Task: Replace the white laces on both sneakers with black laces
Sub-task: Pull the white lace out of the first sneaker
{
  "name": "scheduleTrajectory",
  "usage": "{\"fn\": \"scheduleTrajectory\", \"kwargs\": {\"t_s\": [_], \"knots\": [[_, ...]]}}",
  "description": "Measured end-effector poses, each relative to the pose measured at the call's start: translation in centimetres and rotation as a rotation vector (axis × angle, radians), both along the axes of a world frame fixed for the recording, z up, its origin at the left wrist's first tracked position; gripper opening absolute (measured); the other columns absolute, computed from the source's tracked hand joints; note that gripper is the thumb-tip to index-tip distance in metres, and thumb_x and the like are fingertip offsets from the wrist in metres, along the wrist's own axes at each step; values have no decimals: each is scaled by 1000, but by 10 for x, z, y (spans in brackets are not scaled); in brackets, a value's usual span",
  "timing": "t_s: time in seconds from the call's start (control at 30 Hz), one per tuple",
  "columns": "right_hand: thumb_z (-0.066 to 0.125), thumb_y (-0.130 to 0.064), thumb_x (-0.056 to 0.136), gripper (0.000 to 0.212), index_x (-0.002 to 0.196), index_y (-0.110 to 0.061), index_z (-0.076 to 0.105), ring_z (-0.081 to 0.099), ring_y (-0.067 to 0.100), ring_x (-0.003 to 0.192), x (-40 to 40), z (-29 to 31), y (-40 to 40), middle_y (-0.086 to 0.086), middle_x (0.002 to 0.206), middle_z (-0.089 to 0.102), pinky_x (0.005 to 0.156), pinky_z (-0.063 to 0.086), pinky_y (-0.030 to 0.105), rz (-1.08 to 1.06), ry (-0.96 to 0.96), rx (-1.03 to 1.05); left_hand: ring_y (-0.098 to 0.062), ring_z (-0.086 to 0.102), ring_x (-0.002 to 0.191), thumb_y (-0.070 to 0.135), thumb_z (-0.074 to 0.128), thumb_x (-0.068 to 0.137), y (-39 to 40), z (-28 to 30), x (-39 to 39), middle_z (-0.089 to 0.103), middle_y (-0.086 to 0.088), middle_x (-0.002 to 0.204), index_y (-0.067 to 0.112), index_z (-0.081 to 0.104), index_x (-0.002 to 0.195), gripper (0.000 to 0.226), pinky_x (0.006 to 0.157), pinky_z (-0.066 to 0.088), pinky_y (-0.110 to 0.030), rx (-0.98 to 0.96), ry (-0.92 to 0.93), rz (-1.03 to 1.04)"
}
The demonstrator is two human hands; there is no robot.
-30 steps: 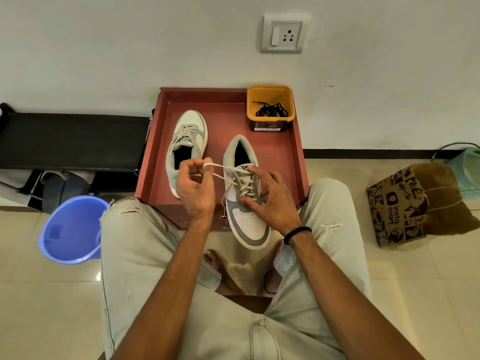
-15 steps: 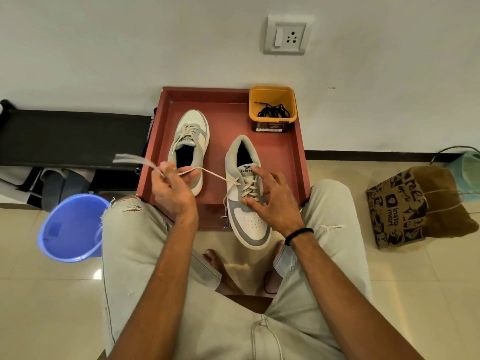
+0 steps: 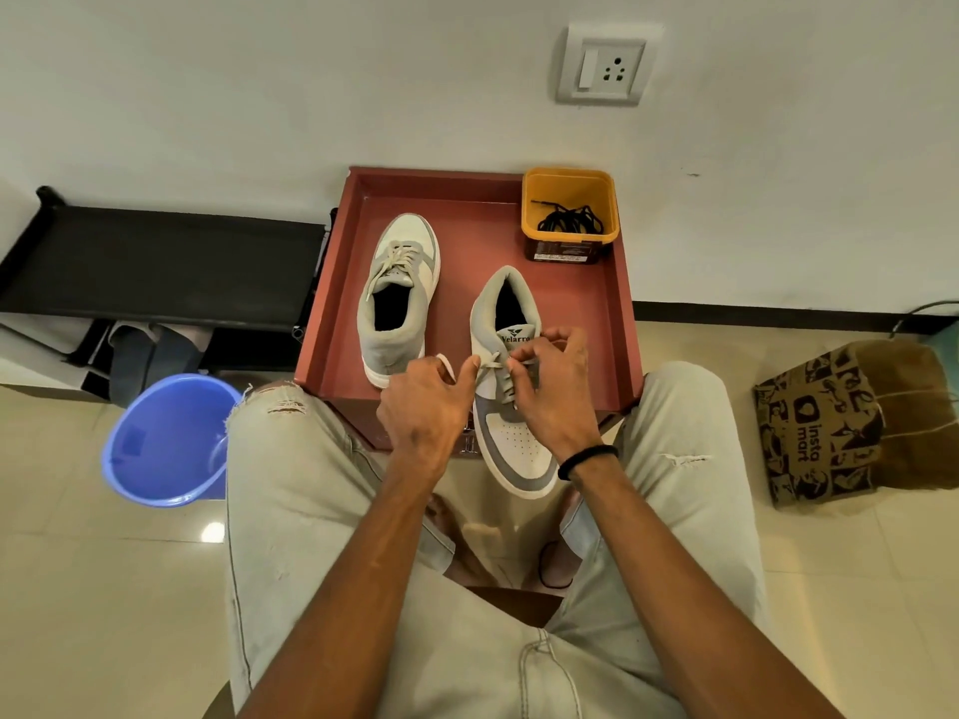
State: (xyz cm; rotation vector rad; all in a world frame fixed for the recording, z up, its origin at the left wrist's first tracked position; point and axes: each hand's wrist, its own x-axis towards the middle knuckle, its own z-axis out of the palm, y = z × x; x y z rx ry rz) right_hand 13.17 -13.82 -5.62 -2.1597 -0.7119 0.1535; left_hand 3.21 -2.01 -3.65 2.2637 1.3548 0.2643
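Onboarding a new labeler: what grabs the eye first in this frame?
Both hands meet mid-frame over the near sneaker: the left hand and right hand each pinch its white lace. That sneaker overhangs the front edge of a red tray, with the second sneaker, still laced white, beside it. Next, the yellow tub of black laces in the tray's far right corner and the blue bucket on the floor at left.

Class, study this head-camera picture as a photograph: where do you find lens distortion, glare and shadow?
Head view: the wide-angle lens bends the skirting line along the wall; a bright glare spot sits on the glossy floor tiles beside the blue bucket; lighting is soft and even, with dim shadow under the black bench and between the legs; the sneakers in the red tray look sharp.
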Motion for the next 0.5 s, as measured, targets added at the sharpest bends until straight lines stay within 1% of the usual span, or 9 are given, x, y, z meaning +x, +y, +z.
{"fn": "scheduleTrajectory", "kwargs": {"t_s": [0.1, 0.13, 0.2, 0.27, 0.3, 0.37, 0.4, 0.43, 0.5], "knots": [[67, -24, 98, 5, 98, -20, 65, 50, 16, 115, -1, 9, 0, -2, 120, 39, 101, 51, 35, -35, 73, 33, -17, 52, 73, 63, 68, 89, -1, 5, 2, 56, 2, 79, 18, 52, 88, 48, 66, 44, -35, 38, -219, 65], [67, -24, 99, 4, 98, -21, 64, 51, 15, 112, -1, 12, 0, -2, 119, 40, 99, 52, 33, -46, 100, 49, -15, 50, 75, 58, 69, 91, 0, 4, 3, 54, 2, 83, 18, 51, 90, 44, 66, 42, -31, 70, -305, 25], [65, -26, 100, 5, 100, -21, 64, 56, 13, 107, 0, 13, -1, -2, 117, 44, 94, 55, 30, -59, 145, 85, -12, 51, 83, 50, 67, 96, -2, 2, 6, 53, 2, 97, 20, 56, 105, 33, 69, 42, -25, 145, -412, -197], [63, -28, 101, 6, 102, -22, 63, 61, 8, 102, 1, 14, -3, -1, 116, 48, 86, 57, 26, -89, 217, 142, -14, 54, 96, 44, 60, 102, -7, -4, 9, 51, 1, 113, 25, 59, 127, 31, 77, 52, -29, 141, -425, -452], [63, -28, 102, 7, 103, -22, 64, 63, 3, 98, 1, 14, -4, 0, 117, 51, 82, 57, 22, -108, 269, 185, -15, 54, 101, 41, 57, 104, -10, -9, 10, 50, -1, 119, 27, 59, 134, 33, 82, 55, -34, 128, -396, -526], [64, -28, 101, 9, 104, -20, 65, 64, -1, 96, 1, 15, -6, 3, 117, 59, 80, 57, 19, -149, 351, 262, -17, 54, 107, 42, 53, 105, -15, -15, 11, 48, -3, 125, 28, 58, 137, 36, 86, 58, -40, 89, -349, -530], [64, -27, 101, 8, 104, -20, 66, 66, 3, 98, 0, 15, -8, 4, 115, 64, 83, 58, 24, -171, 392, 303, -17, 55, 107, 45, 50, 105, -16, -16, 11, 48, -3, 126, 27, 58, 136, 36, 85, 59, -39, 66, -354, -498], [65, -26, 100, 7, 103, -20, 66, 68, 11, 100, 2, 12, -9, 4, 112, 68, 87, 59, 31, -213, 466, 358, -16, 56, 106, 46, 50, 106, -17, -15, 12, 49, -3, 125, 25, 60, 134, 36, 84, 58, -34, 41, -376, -467], [66, -20, 99, 2, 100, -19, 68, 70, 25, 99, 3, 11, -11, 11, 110, 73, 90, 59, 41, -342, 653, 480, -11, 56, 101, 40, 55, 106, -17, -11, 13, 52, -3, 123, 21, 65, 129, 32, 82, 48, -12, 8, -411, -425]]}}
